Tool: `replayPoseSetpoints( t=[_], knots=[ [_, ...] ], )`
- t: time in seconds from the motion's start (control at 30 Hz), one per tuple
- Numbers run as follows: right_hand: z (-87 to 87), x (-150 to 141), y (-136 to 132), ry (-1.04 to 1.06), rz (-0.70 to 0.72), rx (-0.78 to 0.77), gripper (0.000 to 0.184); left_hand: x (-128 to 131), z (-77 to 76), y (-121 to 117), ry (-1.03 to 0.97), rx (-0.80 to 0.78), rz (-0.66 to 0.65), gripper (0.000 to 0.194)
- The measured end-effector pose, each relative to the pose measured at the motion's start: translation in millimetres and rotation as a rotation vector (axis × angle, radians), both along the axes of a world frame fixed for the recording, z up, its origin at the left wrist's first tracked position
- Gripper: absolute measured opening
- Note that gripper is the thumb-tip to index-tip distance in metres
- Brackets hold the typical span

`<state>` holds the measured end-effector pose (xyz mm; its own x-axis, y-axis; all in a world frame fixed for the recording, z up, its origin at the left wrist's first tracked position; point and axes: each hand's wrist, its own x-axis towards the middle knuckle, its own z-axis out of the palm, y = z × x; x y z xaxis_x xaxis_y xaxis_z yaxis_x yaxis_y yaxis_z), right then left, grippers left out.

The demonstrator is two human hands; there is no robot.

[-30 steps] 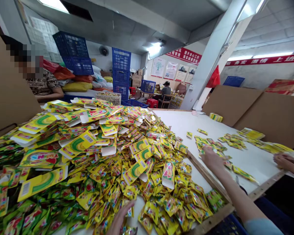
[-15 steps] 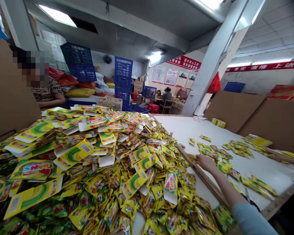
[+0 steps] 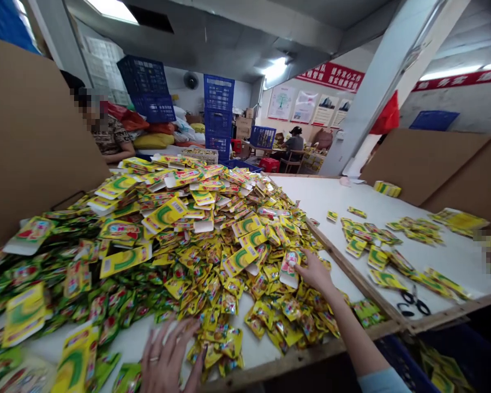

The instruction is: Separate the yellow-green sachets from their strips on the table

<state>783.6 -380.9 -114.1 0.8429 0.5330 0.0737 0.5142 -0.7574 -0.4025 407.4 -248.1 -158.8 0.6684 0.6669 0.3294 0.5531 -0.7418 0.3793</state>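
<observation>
The fingers of the right hand pinch a printed carton. The left hand spreads its fingers wide beside yellow sachets.

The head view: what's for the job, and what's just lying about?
Seems part of the job:
carton at the right hand's grip
piled cartons
yellow packets
green packets

Seems just lying about:
scissors
red stool
blue crates
wall fan
</observation>
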Motion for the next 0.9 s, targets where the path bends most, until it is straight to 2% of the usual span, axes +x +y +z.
replayPoseSetpoints(
  t=[0.1, 0.17, 0.23, 0.33, 0.4, 0.47, 0.53, 0.67, 0.73, 0.8, 0.9],
  knots=[
    [-20.2, -33.8, 12.0, 0.081, -0.007, 0.123, 0.055, -32.7, -4.0, 7.6, 0.137, 0.061, 0.325, 0.052],
    [-28.7, -53.6, 22.0, 0.133, 0.001, 0.208, 0.056, -44.8, -10.7, 12.2, 0.197, 0.033, 0.461, 0.056],
    [-33.9, -70.1, 33.2, 0.163, 0.000, 0.285, 0.059, -45.4, -15.4, 14.8, 0.235, -0.022, 0.459, 0.057],
    [-36.3, -83.2, 46.4, 0.181, -0.005, 0.375, 0.062, -32.8, -14.1, 17.6, 0.243, -0.059, 0.352, 0.061],
    [-35.7, -83.1, 49.0, 0.193, -0.006, 0.424, 0.064, -27.9, -9.3, 22.6, 0.218, 0.010, 0.383, 0.059],
    [-35.2, -78.7, 45.9, 0.213, -0.017, 0.474, 0.065, -33.5, -3.5, 33.3, 0.195, 0.085, 0.464, 0.053],
    [-36.3, -73.7, 39.5, 0.252, -0.027, 0.524, 0.064, -47.5, 3.1, 52.1, 0.165, 0.065, 0.516, 0.049],
    [-41.9, -70.5, 33.8, 0.375, 0.007, 0.594, 0.054, -63.2, 18.6, 108.7, 0.126, -0.121, 0.511, 0.051],
    [-44.8, -72.5, 39.3, 0.410, 0.024, 0.635, 0.052, -53.2, 23.9, 133.4, 0.120, -0.200, 0.538, 0.053],
    [-47.7, -77.1, 49.3, 0.422, 0.033, 0.684, 0.052, -34.6, 24.9, 146.6, 0.094, -0.276, 0.569, 0.053],
    [-54.3, -89.7, 66.1, 0.423, 0.050, 0.740, 0.053, -1.5, 18.7, 140.8, 0.038, -0.343, 0.524, 0.045]
  ],
)
